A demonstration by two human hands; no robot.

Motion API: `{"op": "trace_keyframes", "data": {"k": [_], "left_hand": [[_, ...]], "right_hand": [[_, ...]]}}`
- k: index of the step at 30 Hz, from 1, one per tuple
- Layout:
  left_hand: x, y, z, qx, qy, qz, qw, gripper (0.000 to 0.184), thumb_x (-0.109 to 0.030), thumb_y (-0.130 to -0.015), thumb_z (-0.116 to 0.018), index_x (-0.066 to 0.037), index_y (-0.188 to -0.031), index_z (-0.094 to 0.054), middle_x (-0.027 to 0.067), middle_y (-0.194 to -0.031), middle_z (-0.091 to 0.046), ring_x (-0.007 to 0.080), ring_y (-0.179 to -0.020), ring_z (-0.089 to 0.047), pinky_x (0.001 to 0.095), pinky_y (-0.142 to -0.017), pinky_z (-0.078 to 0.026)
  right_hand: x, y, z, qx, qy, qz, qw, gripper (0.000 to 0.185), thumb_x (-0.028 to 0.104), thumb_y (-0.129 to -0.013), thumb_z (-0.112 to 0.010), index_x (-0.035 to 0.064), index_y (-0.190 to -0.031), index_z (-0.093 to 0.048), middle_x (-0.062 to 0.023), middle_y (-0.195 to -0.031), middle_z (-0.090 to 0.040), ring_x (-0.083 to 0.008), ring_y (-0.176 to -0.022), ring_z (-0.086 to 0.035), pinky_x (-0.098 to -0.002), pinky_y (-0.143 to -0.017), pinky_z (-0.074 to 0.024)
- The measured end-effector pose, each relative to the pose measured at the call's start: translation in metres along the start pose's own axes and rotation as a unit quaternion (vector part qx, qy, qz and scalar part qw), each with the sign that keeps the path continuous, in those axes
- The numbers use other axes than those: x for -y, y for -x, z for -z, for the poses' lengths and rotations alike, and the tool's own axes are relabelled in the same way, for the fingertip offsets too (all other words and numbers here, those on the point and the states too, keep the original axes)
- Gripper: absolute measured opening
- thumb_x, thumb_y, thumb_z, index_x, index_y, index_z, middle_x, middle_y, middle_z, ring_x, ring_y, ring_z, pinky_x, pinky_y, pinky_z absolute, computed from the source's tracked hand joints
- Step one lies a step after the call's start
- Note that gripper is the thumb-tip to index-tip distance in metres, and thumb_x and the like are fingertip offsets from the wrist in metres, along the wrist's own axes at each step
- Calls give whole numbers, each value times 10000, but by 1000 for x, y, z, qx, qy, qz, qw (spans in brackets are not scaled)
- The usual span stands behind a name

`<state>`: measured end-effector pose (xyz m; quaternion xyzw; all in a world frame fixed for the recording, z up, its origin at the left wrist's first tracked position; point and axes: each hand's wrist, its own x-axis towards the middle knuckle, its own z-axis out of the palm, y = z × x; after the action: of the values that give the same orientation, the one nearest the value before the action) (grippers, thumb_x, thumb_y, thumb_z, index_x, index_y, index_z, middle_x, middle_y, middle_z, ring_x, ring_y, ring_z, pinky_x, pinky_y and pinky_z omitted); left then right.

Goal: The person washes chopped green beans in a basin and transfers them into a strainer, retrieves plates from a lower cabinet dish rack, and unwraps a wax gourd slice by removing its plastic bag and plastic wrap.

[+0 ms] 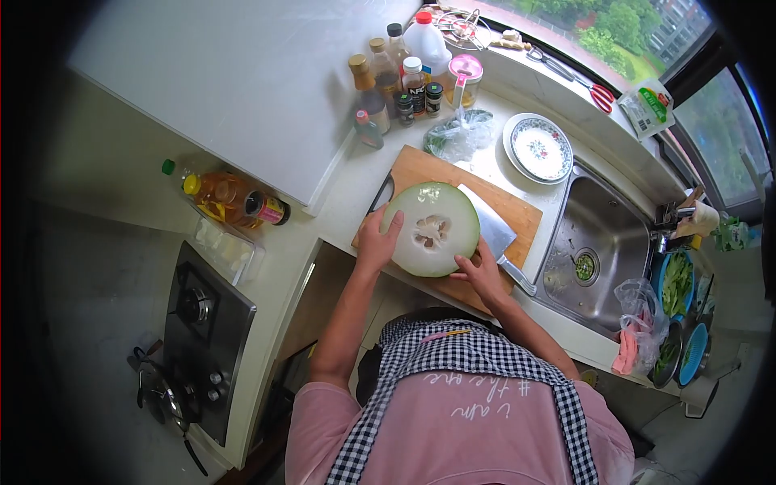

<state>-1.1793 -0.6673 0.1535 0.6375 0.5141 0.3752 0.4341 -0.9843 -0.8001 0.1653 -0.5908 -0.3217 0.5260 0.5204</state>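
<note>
A large round slice of winter melon [453,236], pale with a seedy hollow centre and a green rim, is held over the wooden cutting board [420,166]. My left hand [378,240] grips its left edge, thumb on the cut face. At the lower right edge, my right hand [480,271] holds it with the thumb on the face; the fingers behind are partly hidden. A cleaver [495,230] lies on the board just right of the melon, its handle pointing toward the sink and its blade partly covered by the melon.
Right of the board is a steel sink [602,214]. Plates [540,149], a plastic bag of greens [461,136] and bottles [413,85] stand behind. The stove [212,323] is at left. Bowls of greens [677,283] sit at far right.
</note>
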Motion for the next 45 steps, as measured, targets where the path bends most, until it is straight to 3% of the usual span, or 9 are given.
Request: {"op": "trace_keyframes", "data": {"k": [7,11,14,20,26,30,35,41,45], "left_hand": [[-119,39,30,-30,-181,-209,961,553,-388,-904,-585,31,-1258,-514,123,-1060,-586,253,-906,-556,368,-885,-427],[-135,28,34,77,301,3,950,605,-460,-972,-424,56,-1287,-462,92,-1133,-581,166,-1014,-566,310,-874,-461],[-102,17,25,68,331,75,938,680,-532,-963,-363,54,-1299,-442,139,-1189,-573,206,-1084,-567,332,-921,-467],[-55,43,0,174,595,133,773,788,-653,-916,-245,-23,-1377,-349,166,-1324,-481,295,-1202,-498,445,-990,-438],[-14,65,-26,240,735,107,626,759,-663,-905,-251,-90,-1395,-332,146,-1320,-478,305,-1176,-509,476,-967,-448],[-19,74,-29,234,741,112,619,744,-658,-907,-255,-91,-1379,-352,141,-1269,-513,296,-1115,-549,459,-909,-488],[-42,84,-26,206,726,114,647,719,-642,-913,-264,-100,-1376,-357,134,-1264,-524,286,-1109,-566,444,-876,-520],[-29,86,-24,188,727,117,650,783,-667,-897,-275,-73,-1406,-309,149,-1341,-453,287,-1189,-494,450,-974,-445],[-28,87,-18,174,725,116,656,777,-665,-891,-299,-77,-1397,-323,140,-1326,-468,285,-1178,-502,451,-969,-448]], "right_hand": [[27,25,2,42,-144,36,988,610,138,-908,-517,64,-1439,-226,-146,-1357,-404,-241,-1138,-523,-333,-770,-579],[53,37,9,53,-96,110,988,660,77,-865,-556,61,-1441,-235,-175,-1303,-427,-247,-1013,-594,-325,-724,-590],[69,43,12,59,-8,122,991,686,81,-840,-602,40,-1436,-263,-127,-1193,-475,-203,-908,-632,-297,-694,-584],[122,83,4,52,312,301,900,735,109,-743,-728,12,-1381,-377,-130,-949,-480,-140,-691,-618,-249,-568,-536],[144,103,-4,83,355,383,849,534,-1,-737,-705,38,-1243,-535,-79,-896,-582,-107,-685,-598,-242,-552,-502],[157,88,4,72,351,444,821,399,-51,-762,-659,49,-1142,-585,-74,-944,-603,-106,-692,-599,-230,-552,-489],[195,72,-15,140,487,495,706,296,111,-786,-651,76,-1073,-588,-67,-994,-575,-242,-974,-545,-355,-818,-457],[204,67,-25,137,611,586,515,144,110,-737,-592,75,-869,-548,-45,-864,-515,-196,-832,-521,-323,-756,-431],[199,61,-30,122,611,586,518,175,112,-709,-624,75,-849,-526,-48,-844,-502,-194,-823,-517,-321,-742,-435]]}}
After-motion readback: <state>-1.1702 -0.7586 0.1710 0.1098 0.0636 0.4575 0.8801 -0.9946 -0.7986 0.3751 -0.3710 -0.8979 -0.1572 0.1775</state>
